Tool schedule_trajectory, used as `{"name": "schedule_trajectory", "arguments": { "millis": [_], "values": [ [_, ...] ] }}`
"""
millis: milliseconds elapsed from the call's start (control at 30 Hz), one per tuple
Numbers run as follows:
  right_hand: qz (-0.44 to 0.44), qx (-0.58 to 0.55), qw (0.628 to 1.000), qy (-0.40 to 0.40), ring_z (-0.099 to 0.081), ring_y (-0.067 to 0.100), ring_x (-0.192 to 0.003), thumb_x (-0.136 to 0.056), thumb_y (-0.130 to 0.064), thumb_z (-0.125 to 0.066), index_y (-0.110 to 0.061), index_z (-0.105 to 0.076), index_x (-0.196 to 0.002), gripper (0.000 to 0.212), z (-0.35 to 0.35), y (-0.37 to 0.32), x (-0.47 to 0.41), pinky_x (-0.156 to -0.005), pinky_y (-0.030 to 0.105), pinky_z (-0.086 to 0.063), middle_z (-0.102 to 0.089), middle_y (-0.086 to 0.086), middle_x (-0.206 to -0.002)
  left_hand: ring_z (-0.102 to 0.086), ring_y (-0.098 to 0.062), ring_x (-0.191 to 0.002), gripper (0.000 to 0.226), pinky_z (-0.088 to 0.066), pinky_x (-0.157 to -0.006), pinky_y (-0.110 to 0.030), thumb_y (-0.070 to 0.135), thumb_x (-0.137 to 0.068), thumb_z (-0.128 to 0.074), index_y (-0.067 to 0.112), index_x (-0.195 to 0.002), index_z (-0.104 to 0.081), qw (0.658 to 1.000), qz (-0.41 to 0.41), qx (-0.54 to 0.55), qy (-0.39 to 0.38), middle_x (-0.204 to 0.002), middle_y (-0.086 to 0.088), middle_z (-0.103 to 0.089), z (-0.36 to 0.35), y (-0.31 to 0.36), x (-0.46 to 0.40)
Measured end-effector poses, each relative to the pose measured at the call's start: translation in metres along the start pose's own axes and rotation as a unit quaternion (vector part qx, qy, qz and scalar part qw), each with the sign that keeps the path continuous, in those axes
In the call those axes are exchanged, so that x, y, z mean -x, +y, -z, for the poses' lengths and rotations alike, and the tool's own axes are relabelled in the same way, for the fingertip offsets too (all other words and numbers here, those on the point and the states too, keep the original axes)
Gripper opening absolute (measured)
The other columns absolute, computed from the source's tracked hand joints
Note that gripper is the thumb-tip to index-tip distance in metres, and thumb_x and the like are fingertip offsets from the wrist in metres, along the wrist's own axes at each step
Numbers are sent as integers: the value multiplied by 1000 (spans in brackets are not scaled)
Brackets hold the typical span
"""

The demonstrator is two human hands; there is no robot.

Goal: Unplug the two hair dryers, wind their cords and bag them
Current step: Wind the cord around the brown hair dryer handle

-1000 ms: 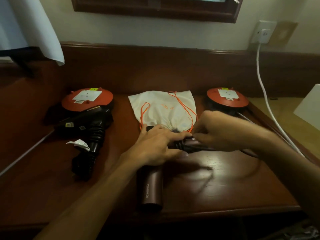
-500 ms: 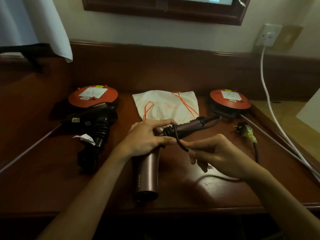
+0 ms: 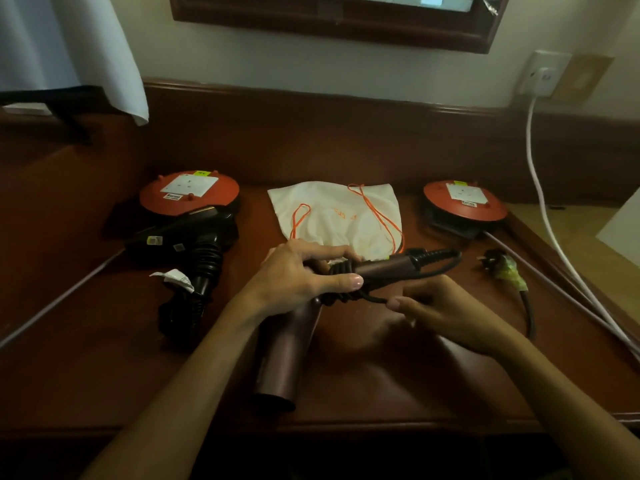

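Head view: the left hand (image 3: 304, 275) clamps the brown hair dryer (image 3: 287, 351) at the bend where handle meets barrel, pinning coils of its black cord (image 3: 346, 292) against the handle. The right hand (image 3: 436, 306) pinches the loose run of cord just beside those coils. The dryer lies on the wooden desk (image 3: 398, 375), in front of the white drawstring bag (image 3: 332, 216). The cord looks springy, likely to unwind unless pinned; the barrel looks smooth, so the handle seems the surer hold. The plug (image 3: 502, 268) lies free, right. The black hair dryer (image 3: 194, 244) waits left, already wound.
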State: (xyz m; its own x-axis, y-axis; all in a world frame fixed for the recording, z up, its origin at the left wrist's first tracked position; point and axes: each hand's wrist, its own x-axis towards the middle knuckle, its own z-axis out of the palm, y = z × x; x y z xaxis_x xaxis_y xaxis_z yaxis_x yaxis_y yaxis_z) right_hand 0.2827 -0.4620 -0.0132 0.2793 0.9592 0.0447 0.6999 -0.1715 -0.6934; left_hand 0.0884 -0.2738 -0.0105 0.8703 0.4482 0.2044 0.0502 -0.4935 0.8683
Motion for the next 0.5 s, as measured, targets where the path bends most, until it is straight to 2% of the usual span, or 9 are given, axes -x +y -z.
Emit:
{"name": "schedule_trajectory", "arguments": {
  "millis": [33,67,133,167,200,233,267,367,500],
  "values": [
    [-5,-38,999,-6,-64,9,-63,-92,-31,-68,-27,-66,-85,8,2,-3,-1,-53,22,-47,-71,-7,-74,-76,-17,-85,35,-61,-85,-49,52,-78,-83,40,-110,-78,999,-11,-30,-4,-90,5,-78,-3,0,-1],
    [-23,-51,998,-18,-64,9,-66,-93,-22,-69,-23,-64,-88,7,7,-5,-6,-55,16,-47,-68,-8,-73,-73,-13,-89,38,-59,-86,-47,59,-76,-81,44,-110,-77,997,-27,-76,1,-92,9,-77,-6,1,-1],
    [-47,-32,997,-56,-57,22,-61,-92,-13,-66,-22,-58,-81,16,15,-5,-20,-55,12,-43,-58,0,-65,-65,-6,-94,41,-52,-89,-42,67,-72,-78,50,-109,-74,986,-54,-160,15,-89,16,-73,-10,5,-1],
    [-59,-9,995,-83,-55,21,-59,-93,-8,-64,-6,-62,-106,14,20,-7,-29,-58,12,-43,-59,8,-66,-62,-4,-95,41,-48,-91,-39,66,-72,-79,52,-110,-72,983,-64,-171,16,-88,19,-71,-10,7,0],
    [-81,-6,992,-96,-56,19,-60,-91,-4,-67,13,-62,-78,22,23,-3,-41,-62,16,-45,-65,15,-70,-59,-3,-97,41,-45,-93,-38,65,-73,-79,53,-111,-70,982,-68,-174,12,-87,20,-70,-9,9,0],
    [-91,18,989,-116,-57,18,-63,-89,-6,-71,-2,-73,-81,9,25,4,-52,-64,22,-47,-69,19,-77,-56,-1,-100,42,-40,-96,-37,65,-73,-79,53,-112,-69,982,-69,-177,7,-88,22,-68,-8,11,0],
    [-116,46,982,-139,-56,18,-66,-88,-14,-74,7,-72,-87,21,27,5,-60,-65,26,-45,-70,19,-81,-53,2,-102,42,-34,-100,-36,66,-73,-78,53,-112,-70,980,-66,-189,0,-90,24,-66,-9,12,0],
    [-166,42,959,-225,-51,17,-72,-90,-38,-70,10,-67,-98,49,38,3,-76,-64,26,-45,-61,10,-83,-46,1,-116,50,-16,-114,-37,76,-75,-69,57,-121,-64,957,-51,-279,-56,-106,23,-64,-17,17,-4],
    [-150,18,951,-272,-45,15,-67,-97,-30,-63,-6,-62,-78,31,49,-16,-84,-64,27,-41,-50,6,-74,-42,-13,-136,73,-10,-124,-50,87,-75,-58,49,-138,-55,920,10,-379,-101,-137,9,-59,-27,22,-11]
  ]
}}
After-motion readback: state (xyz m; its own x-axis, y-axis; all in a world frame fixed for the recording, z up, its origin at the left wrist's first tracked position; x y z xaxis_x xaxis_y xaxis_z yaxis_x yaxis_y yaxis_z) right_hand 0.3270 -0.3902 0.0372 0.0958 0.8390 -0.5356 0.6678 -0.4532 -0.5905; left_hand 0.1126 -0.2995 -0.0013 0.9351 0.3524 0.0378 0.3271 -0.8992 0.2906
